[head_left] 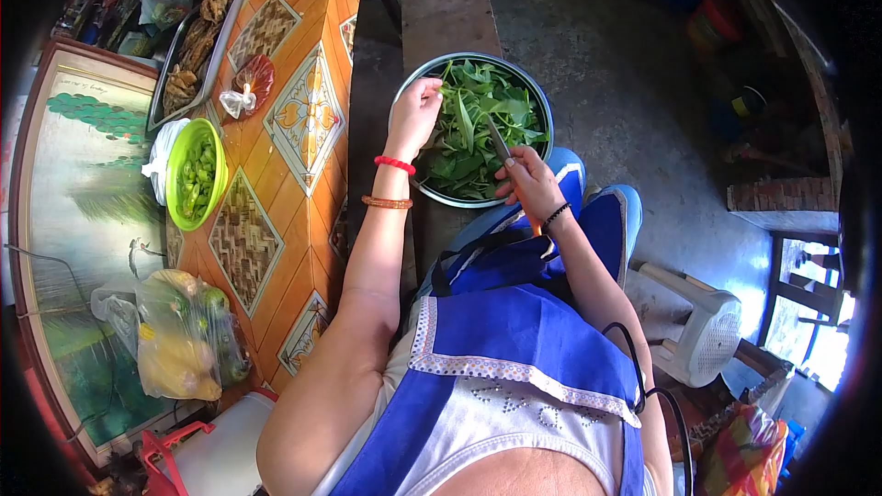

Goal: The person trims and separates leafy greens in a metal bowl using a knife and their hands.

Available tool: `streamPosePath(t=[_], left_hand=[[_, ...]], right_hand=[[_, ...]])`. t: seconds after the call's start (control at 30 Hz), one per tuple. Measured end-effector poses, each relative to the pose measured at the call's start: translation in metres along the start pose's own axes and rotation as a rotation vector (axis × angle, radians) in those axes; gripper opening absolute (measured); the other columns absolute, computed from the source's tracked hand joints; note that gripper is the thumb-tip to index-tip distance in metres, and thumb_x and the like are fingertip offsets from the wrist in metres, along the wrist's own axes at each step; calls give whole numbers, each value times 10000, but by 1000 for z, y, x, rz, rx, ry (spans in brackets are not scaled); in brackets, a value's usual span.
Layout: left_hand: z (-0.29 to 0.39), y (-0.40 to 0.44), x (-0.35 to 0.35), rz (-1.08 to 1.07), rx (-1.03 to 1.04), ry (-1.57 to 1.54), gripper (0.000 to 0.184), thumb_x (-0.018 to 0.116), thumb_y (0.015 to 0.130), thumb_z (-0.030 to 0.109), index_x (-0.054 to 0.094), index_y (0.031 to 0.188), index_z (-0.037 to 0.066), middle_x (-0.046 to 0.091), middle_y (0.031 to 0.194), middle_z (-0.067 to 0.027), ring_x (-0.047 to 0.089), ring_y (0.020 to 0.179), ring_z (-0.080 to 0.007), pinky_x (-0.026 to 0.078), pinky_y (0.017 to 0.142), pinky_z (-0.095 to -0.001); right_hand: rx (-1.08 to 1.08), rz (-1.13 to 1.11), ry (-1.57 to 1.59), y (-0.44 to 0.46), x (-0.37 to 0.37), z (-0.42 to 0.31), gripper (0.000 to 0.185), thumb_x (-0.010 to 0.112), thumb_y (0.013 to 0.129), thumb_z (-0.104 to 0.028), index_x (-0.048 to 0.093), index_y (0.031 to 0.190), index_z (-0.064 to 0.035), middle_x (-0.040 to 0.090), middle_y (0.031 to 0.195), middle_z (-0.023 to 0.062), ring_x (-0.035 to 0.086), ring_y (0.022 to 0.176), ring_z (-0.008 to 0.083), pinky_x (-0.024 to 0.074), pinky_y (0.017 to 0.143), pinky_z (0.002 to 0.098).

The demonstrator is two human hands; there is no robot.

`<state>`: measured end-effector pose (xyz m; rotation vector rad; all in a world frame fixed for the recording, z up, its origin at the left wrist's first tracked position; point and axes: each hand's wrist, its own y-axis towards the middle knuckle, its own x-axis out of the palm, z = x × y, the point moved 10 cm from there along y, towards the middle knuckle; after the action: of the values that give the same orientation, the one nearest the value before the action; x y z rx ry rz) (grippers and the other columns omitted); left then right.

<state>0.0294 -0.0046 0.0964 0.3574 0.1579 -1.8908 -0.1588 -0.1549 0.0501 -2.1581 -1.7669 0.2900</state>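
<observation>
The clearest danger sits with the knife with a narrow grey blade (497, 140). The right hand (533, 186) has its grip closed around it, and the blade slants forward over the heap of loose, long green leaves (469, 115), its tip on the side towards the left hand (418, 115). The two are apart, but a slip on damp or springy foliage could carry the edge into those fingers.

The left grip is bent in at the near-left part of the heap, fingertips close together; whether they pinch a stem is too small to tell. If they do, tugging it from the tangle could drag neighbouring leaves over the rim.

The leaves fill a wide round metal basin with a dark rim (546, 119) beside the wooden table with an orange-brown diamond pattern (308, 119). The basin sits right at the knees, its underside hidden, so I cannot tell how firmly it is borne; a shift of the legs or a press on one side might tip it.

The blue cloth apron (542, 331) and a dark strap (446, 276) lie close to the near rim, where either could snag the knife's lower end or the basin's edge
</observation>
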Motion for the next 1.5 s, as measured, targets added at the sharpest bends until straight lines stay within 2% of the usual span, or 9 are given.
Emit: streamPosePath(t=[0.17, 0.23, 0.3, 0.73, 0.9, 1.17, 1.3, 1.43, 1.5], left_hand=[[27, -14, 0, 68, 161, 299, 210, 624, 852, 72, 620, 1054, 12, 634, 955, -151, 620, 856, -301, 501, 781, -391], [84, -39, 4, 214, 511, 592, 184, 635, 817, 58, 628, 999, 32, 613, 959, -141, 587, 909, -328, 468, 826, -420], [90, -48, 21, 115, 507, 493, 89, 657, 790, 62, 645, 878, 62, 595, 896, -118, 563, 870, -330, 463, 798, -435], [47, -51, 59, -108, 345, 661, 74, 678, 784, 94, 663, 834, 43, 605, 847, -128, 597, 849, -309, 495, 761, -405], [51, -44, 39, -84, 240, 325, 76, 629, 814, 88, 649, 787, 20, 605, 810, -160, 611, 795, -336, 504, 718, -417], [31, -63, 63, -158, 340, 768, 109, 689, 766, 121, 666, 836, 40, 598, 810, -144, 616, 816, -323, 494, 747, -417], [31, -58, 61, -211, 302, 620, 135, 704, 746, 117, 666, 839, 26, 600, 806, -146, 613, 831, -322, 495, 761, -407], [35, -51, 46, -283, 128, 398, 211, 715, 802, 171, 658, 890, -11, 640, 844, -143, 632, 759, -252, 492, 696, -343], [28, -52, 44, -399, -147, 233, 201, 680, 865, 185, 668, 942, -1, 670, 880, -68, 611, 756, -108, 475, 667, -258]], right_hand=[[35, -6, 112, 0, -5, 0, 347, 451, 986, -197, 426, 1280, -14, 629, 960, 145, 664, 671, 189, 527, 533, 266], [50, 22, 182, 1, -8, 3, 350, 429, 996, -211, 415, 1289, -20, 632, 952, 147, 664, 661, 191, 527, 534, 267], [59, 28, 200, 0, -8, 0, 351, 422, 999, -213, 410, 1293, -22, 635, 948, 145, 664, 662, 191, 526, 532, 266], [42, 73, 216, 0, -18, 0, 337, 396, 1011, -219, 423, 1293, -37, 646, 940, 121, 664, 671, 175, 525, 529, 235], [39, 73, 220, 0, -18, -2, 335, 394, 1012, -217, 421, 1294, -37, 645, 938, 120, 664, 676, 172, 524, 529, 233], [37, 72, 201, 1, -18, 1, 333, 411, 1008, -219, 430, 1287, -38, 646, 931, 118, 661, 666, 167, 521, 527, 230], [41, 85, 207, 0, -20, 2, 328, 411, 1006, -215, 439, 1282, -39, 646, 928, 116, 661, 667, 167, 521, 525, 229], [24, 81, 221, 0, -19, -3, 326, 415, 1005, -216, 443, 1279, -40, 646, 926, 115, 653, 661, 161, 513, 524, 230], [11, 74, 226, -1, -18, -6, 323, 423, 1004, -221, 449, 1273, -44, 646, 929, 111, 640, 657, 146, 502, 527, 224]])
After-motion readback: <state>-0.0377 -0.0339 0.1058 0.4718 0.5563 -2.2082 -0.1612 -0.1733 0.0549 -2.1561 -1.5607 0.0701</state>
